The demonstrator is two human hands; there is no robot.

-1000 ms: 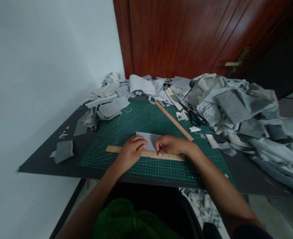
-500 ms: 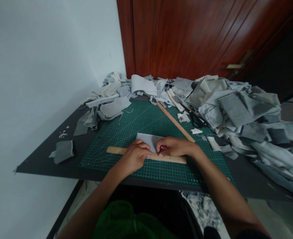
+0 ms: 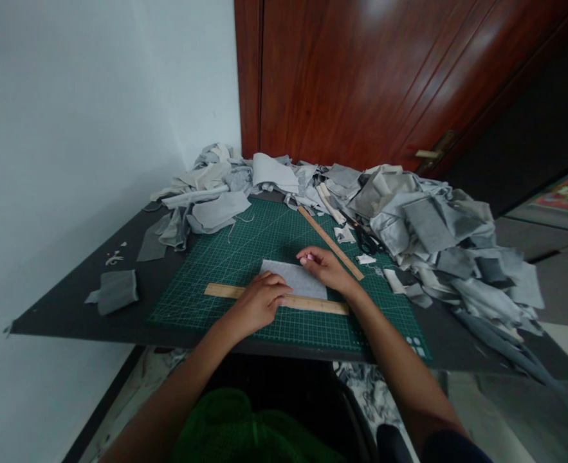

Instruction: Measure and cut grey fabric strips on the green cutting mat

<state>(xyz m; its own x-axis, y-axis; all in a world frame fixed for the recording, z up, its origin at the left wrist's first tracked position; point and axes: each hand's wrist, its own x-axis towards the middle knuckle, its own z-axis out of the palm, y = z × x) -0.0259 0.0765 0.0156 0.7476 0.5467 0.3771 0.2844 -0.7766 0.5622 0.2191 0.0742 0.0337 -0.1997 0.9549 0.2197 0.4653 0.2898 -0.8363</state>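
My left hand (image 3: 259, 299) presses down on a wooden ruler (image 3: 312, 304), its fingers together across the top and the thumb near the close edge. Beneath the ruler lies a light grey piece of fabric (image 3: 300, 273) on the green cutting mat (image 3: 284, 235). Just above the fabric's right side is my right hand (image 3: 323, 265), lifted off the ruler. Its fingers are pinched around something small and pinkish, too small to make out. A second wooden ruler (image 3: 330, 243) lies slanted on the mat beyond my right hand.
Black scissors (image 3: 368, 243) lie beside a big heap of grey and off-white fabric scraps (image 3: 426, 222) on the right. More scraps (image 3: 219, 209) are piled at the back left. A folded grey piece (image 3: 118, 291) lies on the dark table (image 3: 66, 315). A wall and wooden door (image 3: 332, 90) border the table.
My right hand has risen from the ruler and moved away toward the fabric's far edge, uncovering more fabric. The left hand stays on the ruler. The camera view has shifted slightly.
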